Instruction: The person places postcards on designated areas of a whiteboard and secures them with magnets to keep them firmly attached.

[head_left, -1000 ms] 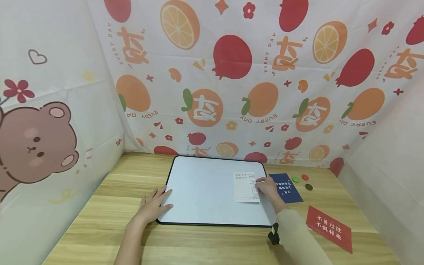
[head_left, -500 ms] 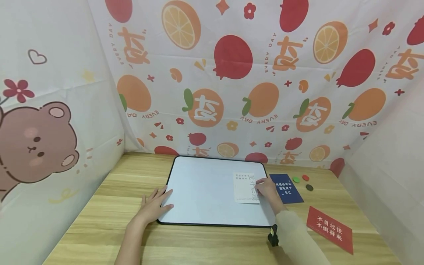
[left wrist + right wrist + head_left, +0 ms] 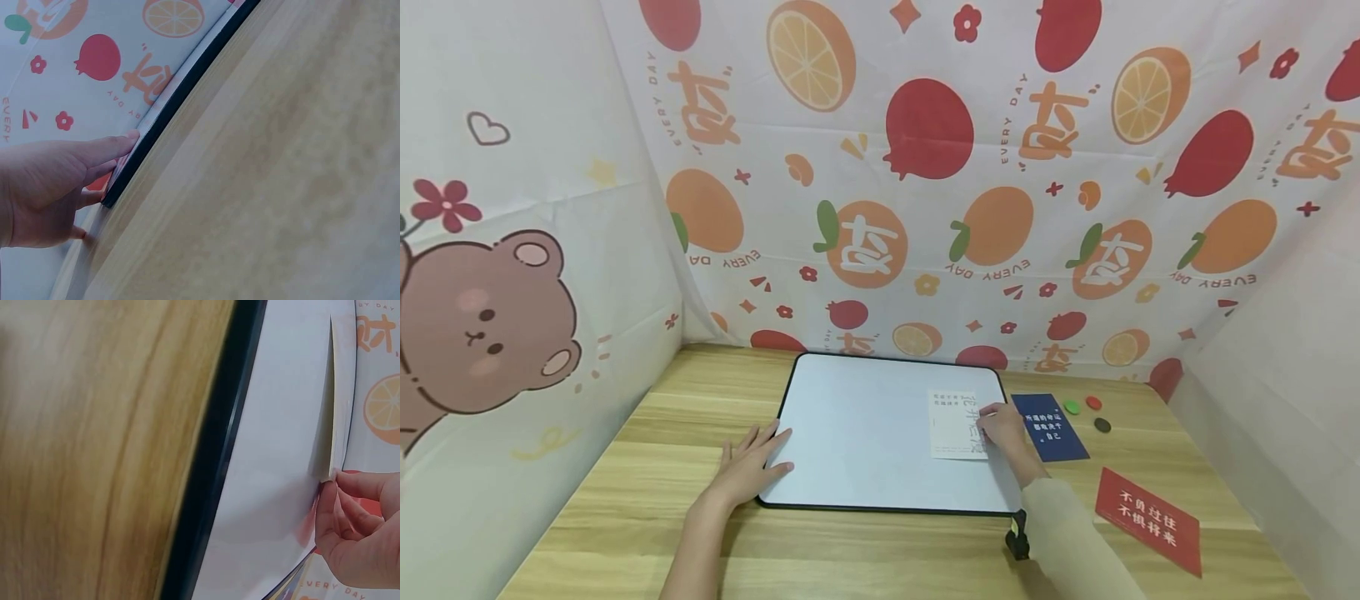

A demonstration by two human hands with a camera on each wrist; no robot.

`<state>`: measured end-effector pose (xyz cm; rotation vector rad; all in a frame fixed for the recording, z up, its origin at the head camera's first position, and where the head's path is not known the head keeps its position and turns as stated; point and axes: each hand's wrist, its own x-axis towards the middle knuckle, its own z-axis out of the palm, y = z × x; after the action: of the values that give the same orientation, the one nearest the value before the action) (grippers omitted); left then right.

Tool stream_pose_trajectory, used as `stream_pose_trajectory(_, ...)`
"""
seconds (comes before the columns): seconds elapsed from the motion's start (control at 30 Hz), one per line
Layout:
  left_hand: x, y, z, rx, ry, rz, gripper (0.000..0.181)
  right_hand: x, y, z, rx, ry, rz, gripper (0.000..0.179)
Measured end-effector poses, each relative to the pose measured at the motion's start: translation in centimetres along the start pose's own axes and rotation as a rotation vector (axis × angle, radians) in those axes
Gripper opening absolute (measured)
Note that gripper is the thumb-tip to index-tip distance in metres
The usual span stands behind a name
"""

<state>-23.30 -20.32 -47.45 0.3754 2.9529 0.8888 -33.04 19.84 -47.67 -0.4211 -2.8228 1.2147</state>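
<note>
A whiteboard (image 3: 857, 433) with a thin black frame lies flat on the wooden table. My left hand (image 3: 747, 467) rests on its left edge with fingers spread; in the left wrist view the thumb lies along the frame and other fingers reach past it. Over the right part of the board is a white card (image 3: 950, 429) printed with dark characters. Between thumb and fingers, my right hand (image 3: 1006, 429) pinches the card's right edge. From the right wrist view the card (image 3: 329, 412) stands slightly off the board's surface, leaving a shadowed gap beneath.
Right of the board lie a blue card (image 3: 1052, 429) and a red card (image 3: 1150, 521) with white writing. Near them sit a green disc (image 3: 1072, 407), a red disc (image 3: 1093, 402) and a black disc (image 3: 1102, 425). A printed cloth (image 3: 925, 208) hangs behind the table.
Hardly anything differs. The right hand keeps its pinch on the white card over the same part of the board, and the left hand stays on the left edge.
</note>
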Motion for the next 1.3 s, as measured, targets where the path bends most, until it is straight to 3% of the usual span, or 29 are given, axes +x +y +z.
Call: stream_pose_trajectory(1.3, -0.06, 0.03, -0.05, 0.013, 0.000, -0.001, 0.054, -0.32, 0.10, 0.26, 0.019, 0.011, -0.005, 0.015)
